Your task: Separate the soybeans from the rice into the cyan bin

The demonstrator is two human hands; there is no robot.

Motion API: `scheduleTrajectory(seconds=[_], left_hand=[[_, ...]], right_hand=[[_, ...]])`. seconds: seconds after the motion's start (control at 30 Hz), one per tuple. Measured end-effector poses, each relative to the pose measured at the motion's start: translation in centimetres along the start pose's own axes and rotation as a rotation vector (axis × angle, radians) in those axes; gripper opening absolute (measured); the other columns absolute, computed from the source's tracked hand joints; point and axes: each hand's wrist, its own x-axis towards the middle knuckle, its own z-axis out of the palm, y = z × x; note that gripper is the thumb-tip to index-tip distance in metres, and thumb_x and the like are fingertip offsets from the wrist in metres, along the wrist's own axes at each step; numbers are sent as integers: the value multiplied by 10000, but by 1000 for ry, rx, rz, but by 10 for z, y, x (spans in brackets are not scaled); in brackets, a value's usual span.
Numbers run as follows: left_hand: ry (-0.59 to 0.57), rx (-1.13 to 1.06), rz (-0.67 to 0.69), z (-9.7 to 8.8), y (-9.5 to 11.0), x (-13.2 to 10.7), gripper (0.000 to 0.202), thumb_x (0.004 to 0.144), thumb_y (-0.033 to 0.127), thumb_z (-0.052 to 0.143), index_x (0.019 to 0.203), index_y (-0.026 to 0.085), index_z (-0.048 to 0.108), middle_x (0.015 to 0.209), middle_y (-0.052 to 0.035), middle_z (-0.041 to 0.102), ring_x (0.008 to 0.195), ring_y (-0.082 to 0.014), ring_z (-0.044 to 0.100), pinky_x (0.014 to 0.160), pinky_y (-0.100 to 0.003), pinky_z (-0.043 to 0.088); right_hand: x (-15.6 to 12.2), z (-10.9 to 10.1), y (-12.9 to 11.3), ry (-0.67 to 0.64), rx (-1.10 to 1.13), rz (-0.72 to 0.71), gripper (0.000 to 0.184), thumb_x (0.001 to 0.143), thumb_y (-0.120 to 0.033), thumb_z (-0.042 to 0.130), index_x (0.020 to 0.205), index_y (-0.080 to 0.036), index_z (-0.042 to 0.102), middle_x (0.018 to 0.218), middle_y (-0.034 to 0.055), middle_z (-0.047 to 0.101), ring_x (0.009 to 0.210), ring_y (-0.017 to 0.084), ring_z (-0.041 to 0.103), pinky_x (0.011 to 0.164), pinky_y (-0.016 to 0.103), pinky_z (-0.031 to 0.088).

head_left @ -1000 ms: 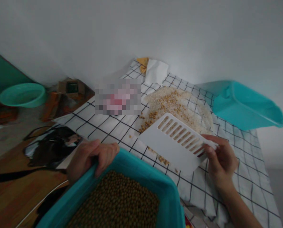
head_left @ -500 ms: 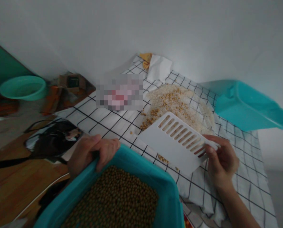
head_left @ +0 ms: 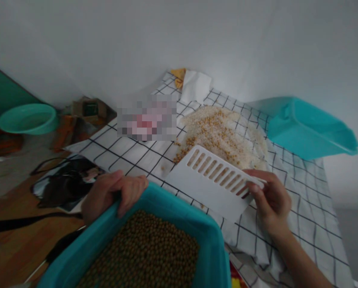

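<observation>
My left hand (head_left: 114, 196) is wrapped over the far-left rim of a teal plastic bin (head_left: 185, 204). Round brownish beans (head_left: 151, 244), probably soybeans, lie inside it. Between the thumb and fingers of my right hand (head_left: 270, 202) is a white slotted plastic sheet (head_left: 201, 190), pinched at its right end. The sheet tilts over the table, with its row of slots on the far side and its lower edge close to the bin's rim. Just behind it spreads a pile of white rice-like grains mixed with yellow beans (head_left: 213, 130). A few beans lie loose beside the pile.
A checked cloth (head_left: 131, 160) covers the table against the wall. Another teal bin (head_left: 308, 132) stands at the right. A blurred-out item (head_left: 147, 120) and a white paper (head_left: 195, 86) lie at the back. Left of the table are a black bag (head_left: 65, 182) and a green basin (head_left: 29, 120).
The white slotted sheet and my right hand have shifted left and slightly nearer the bin. My left hand keeps its hold on the rim. The view has also moved a little.
</observation>
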Motion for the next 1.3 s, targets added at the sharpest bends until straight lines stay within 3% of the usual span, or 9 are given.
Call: scheduleTrajectory(seconds=[0.23,0.43,0.67,0.8,1.3], left_hand=[[-10,27,-2,0,1,1,684,1095,379,158,521,204,489,397,15,472,406,-133,443,618,-358,417],[-29,29,-32,-4,3,1,663,1091,344,194,525,208,512,421,11,499,429,-144,481,659,-369,437],[37,-21,-32,0,3,-1,678,1097,365,236,505,193,518,410,2,492,425,-143,466,641,-367,428],[-4,-6,-41,-3,3,0,685,1095,370,241,508,205,552,409,-6,503,422,-159,490,662,-384,444],[34,-12,0,-2,-6,-1,693,1076,340,136,510,224,519,384,-9,447,384,-169,426,607,-412,396]], right_hand=[[8,-2,0,153,-33,-43,141,956,-308,704,1073,-272,773,900,33,772,610,157,665,484,262,529],[5,-4,2,62,-29,9,139,962,-321,698,1065,-262,769,901,33,775,548,146,641,452,264,523],[2,-3,-1,35,7,-20,138,961,-262,698,1075,-264,776,931,38,786,605,155,682,482,260,536],[0,-1,0,32,-3,29,148,955,-313,710,1082,-273,775,895,33,772,580,156,655,463,263,516],[18,-7,8,234,136,78,122,946,-353,716,1039,-281,747,837,4,704,530,133,576,464,277,447]])
